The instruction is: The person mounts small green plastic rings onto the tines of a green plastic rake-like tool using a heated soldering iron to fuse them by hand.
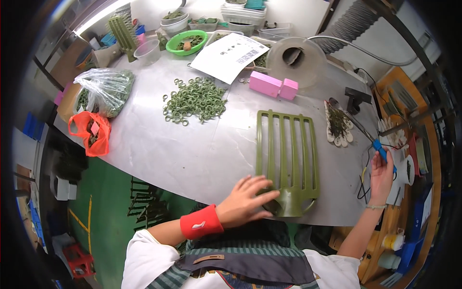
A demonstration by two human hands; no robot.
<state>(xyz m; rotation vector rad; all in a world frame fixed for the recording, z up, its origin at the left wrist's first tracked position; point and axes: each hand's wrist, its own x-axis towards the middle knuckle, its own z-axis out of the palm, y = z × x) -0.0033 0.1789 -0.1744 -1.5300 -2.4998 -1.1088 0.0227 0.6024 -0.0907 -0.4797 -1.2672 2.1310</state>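
Note:
A green slatted panel (284, 159) lies on the table in front of me, its solid curved end toward me. My left hand (246, 198) is at the near left corner of that end, fingers stretched and spread; whether the fingertips press on it cannot be told. Off to the right, my right hand (381, 179) is closed around the blue handle of a soldering iron (379, 148). Its long metal shaft points up and left, past a black stand (357, 98). Beside the shaft lies a stained white glove (338, 126).
Loose green rings (195, 100) lie in a heap left of centre. Behind are pink blocks (273, 85), a paper sheet (230, 57), a green basin (186, 42) and a round duct opening (294, 58). Plastic bags (107, 91) stand at left; a cable (364, 180) hangs right.

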